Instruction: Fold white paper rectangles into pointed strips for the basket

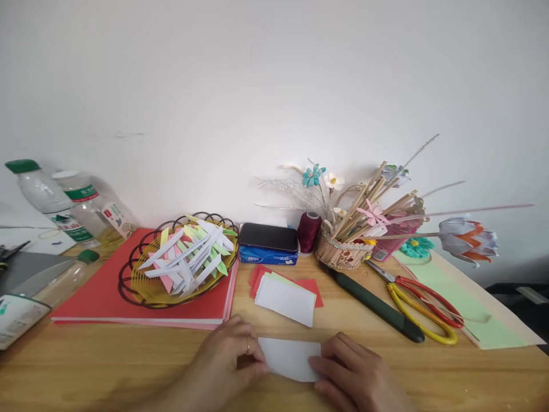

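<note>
A small white paper rectangle (291, 356) is held between my two hands near the front of the table. My left hand (235, 355), with a ring on one finger, pinches its left end. At the right end, the fingers of my right hand (354, 369) are closed on the paper. Just beyond it lies a small stack of paper slips (285, 297), white on top with green and red ones beneath. To the left, a woven basket (141, 292) holds many folded strips (189, 257) in white, pink, green and yellow.
Red paper sheets (94, 294) lie under the basket. Plastic bottles (64, 200) stand at the left. Behind the slips are a blue tissue pack (268, 254) with a phone (269, 236) on it, and a thread spool (309, 232). Scissors (422, 303) and a dark green tool (373, 303) lie at right.
</note>
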The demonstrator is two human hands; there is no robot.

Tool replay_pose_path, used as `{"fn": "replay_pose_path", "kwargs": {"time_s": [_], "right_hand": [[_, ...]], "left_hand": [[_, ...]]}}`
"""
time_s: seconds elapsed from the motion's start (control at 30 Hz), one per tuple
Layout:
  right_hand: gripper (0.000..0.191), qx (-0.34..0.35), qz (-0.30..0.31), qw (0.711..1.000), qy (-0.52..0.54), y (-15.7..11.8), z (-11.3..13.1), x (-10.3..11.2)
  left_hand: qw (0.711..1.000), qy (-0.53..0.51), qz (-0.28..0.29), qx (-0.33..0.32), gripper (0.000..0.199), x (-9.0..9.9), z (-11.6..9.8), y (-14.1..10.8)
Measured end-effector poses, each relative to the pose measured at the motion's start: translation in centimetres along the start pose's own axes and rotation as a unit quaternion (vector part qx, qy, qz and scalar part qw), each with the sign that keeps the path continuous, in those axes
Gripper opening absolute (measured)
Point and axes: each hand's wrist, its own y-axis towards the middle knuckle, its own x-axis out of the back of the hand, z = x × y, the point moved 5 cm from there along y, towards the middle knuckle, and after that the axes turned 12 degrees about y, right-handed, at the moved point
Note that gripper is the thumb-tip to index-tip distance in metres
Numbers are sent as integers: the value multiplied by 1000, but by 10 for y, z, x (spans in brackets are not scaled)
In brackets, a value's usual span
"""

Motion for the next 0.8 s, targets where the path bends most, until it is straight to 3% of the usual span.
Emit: {"fn": "replay_pose_path", "kwargs": {"time_s": [0.33,0.47,0.6,0.8], "right_hand": [[15,2,9,999,32,0,3,1],[15,-36,14,997,64,0,-2,0],[19,-92,26,992,87,-1,-10,-5],[16,-155,-3,985,81,-7,-19,-12]], "left_hand": [[997,-7,-48,-61,12,2,4,-2],[998,-37,-44,-34,14,4,5,-3],[994,-64,-75,-47,10,5,6,-3],[993,7,-103,-51,11,4,5,1]]}}
